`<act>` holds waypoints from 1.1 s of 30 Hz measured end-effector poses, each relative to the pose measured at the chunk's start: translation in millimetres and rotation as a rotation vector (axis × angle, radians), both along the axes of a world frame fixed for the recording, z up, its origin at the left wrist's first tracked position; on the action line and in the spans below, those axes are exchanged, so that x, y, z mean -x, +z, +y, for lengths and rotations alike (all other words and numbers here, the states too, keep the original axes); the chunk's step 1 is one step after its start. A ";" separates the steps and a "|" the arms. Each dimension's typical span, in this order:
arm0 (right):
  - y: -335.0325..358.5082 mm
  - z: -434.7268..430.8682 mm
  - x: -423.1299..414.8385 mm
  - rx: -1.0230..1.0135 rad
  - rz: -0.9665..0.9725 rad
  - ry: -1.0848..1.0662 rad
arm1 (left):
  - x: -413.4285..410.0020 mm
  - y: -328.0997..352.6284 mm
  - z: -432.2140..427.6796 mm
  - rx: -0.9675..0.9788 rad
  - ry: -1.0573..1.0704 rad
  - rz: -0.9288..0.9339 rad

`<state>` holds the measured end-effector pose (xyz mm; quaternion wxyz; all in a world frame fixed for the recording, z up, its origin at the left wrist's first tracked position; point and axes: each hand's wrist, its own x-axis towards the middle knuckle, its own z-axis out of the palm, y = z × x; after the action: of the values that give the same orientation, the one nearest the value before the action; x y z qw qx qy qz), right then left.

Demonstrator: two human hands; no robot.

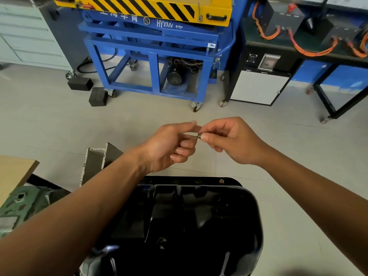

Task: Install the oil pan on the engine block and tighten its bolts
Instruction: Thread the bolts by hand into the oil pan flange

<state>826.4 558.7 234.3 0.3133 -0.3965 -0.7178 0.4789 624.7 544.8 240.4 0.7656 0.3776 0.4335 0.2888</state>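
Item: bolt [198, 136], small, bright metal, short threaded shank with washer under the head. Held in the air above the far flange of the oil pan [201, 216].
- Right hand [231, 142]: thumb and forefinger pinched on the bolt's head end, the other fingers curled beneath.
- Left hand [169, 145]: fingers curled, their tips meeting the shank end. Whether they grip it cannot be told.
- Oil pan: black, glossy pressed steel with rounded corners and ribbed panels. It lies low in view, beneath both forearms.
- Seated bolt [221, 181]: round head, set in the pan's far flange.
- Engine block [23, 200]: green-painted casting with chipped paint, left of the pan.
- Cart [151, 62]: blue square-tube steel frame on castors, standing on the floor beyond.
- Rubber blocks [79, 83]: black, matte, lying beside the cart.
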 end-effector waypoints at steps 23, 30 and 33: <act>-22.9 -9.0 25.6 -0.645 -1.177 0.826 | 3.5 -12.3 11.1 -0.175 0.383 0.439; -23.3 -12.5 25.2 -0.635 -1.169 0.775 | 3.3 -12.5 11.4 -0.191 0.370 0.437; -24.5 -10.8 26.2 -0.603 -1.132 0.759 | 3.5 -13.2 11.9 -0.202 0.366 0.447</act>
<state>800.2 547.9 209.8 -0.1962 -0.2043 -0.9572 0.0592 621.2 556.7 227.2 0.5452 0.4213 0.6211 0.3735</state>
